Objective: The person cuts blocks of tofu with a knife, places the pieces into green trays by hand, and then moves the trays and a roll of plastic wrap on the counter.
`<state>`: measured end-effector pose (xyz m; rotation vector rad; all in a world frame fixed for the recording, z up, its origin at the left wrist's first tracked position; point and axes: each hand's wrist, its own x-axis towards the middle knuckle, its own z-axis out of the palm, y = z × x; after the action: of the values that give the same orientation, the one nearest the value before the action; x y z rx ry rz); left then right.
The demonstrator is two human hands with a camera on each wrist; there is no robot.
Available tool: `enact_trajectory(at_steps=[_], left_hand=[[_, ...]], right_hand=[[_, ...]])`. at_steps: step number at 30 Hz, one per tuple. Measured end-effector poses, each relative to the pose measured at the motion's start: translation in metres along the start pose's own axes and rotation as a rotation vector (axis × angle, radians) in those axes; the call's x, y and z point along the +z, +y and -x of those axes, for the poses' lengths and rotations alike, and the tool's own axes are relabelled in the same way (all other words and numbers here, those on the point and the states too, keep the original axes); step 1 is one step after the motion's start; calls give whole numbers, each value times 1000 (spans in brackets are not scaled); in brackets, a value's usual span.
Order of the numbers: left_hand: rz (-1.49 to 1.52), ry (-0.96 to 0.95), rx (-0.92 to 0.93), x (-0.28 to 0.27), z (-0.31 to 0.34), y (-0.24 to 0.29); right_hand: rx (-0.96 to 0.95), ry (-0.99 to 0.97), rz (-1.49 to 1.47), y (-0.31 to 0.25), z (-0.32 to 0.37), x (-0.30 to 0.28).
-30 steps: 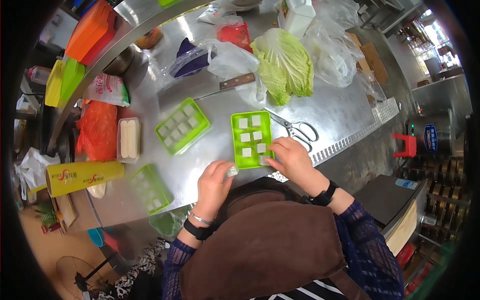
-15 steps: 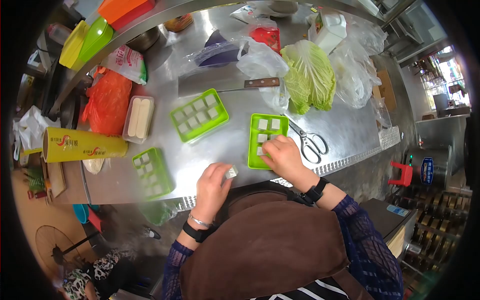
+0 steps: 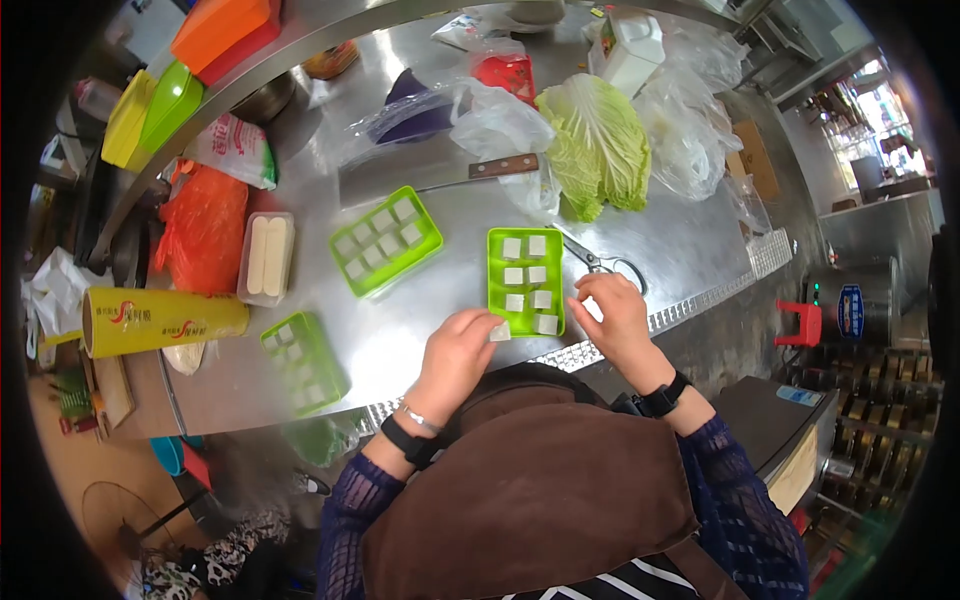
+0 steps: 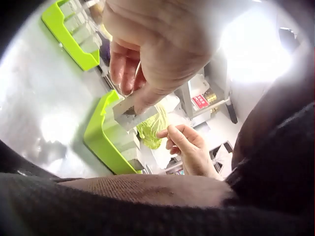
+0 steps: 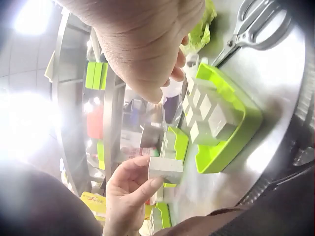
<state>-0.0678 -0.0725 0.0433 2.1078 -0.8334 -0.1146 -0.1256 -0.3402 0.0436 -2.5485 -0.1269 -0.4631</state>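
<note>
My left hand (image 3: 462,352) pinches a pale grey-white cube (image 5: 165,169) between thumb and fingers. It is at the near left corner of a green tray (image 3: 492,262), where the cube overlaps the rim in the head view. Several similar cubes (image 3: 513,276) stand in the tray in two columns. My right hand (image 3: 618,318) hovers just past the tray's right side, fingers loosely bent with nothing between them. Grey-handled scissors (image 3: 630,268) lie beyond that hand, partly covered by it.
Left of the tray sits a second green tray of cubes (image 3: 432,236), and a wrapped green one (image 3: 338,372) lies near the table edge. A cleaver (image 3: 405,180), a Chinese cabbage (image 3: 598,140), a white-roll container (image 3: 283,228) and a yellow cling-film box (image 3: 165,322) surround them.
My left hand has brought its cube rightward to the tray corner. The right hand went over the tray's cubes, then drew back to the right. The head view shifted slightly.
</note>
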Motion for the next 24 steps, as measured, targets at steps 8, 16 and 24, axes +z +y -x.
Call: enact_trajectory(at_steps=[8, 16, 24], left_hand=[[-19, -123, -10, 31, -9, -9], [-115, -17, 61, 47, -3, -18], [-121, 12, 45, 53, 0, -21]], right_hand=[[238, -32, 21, 12, 54, -19], [213, -16, -50, 21, 66, -18], [60, -88, -115, 11, 41, -1]])
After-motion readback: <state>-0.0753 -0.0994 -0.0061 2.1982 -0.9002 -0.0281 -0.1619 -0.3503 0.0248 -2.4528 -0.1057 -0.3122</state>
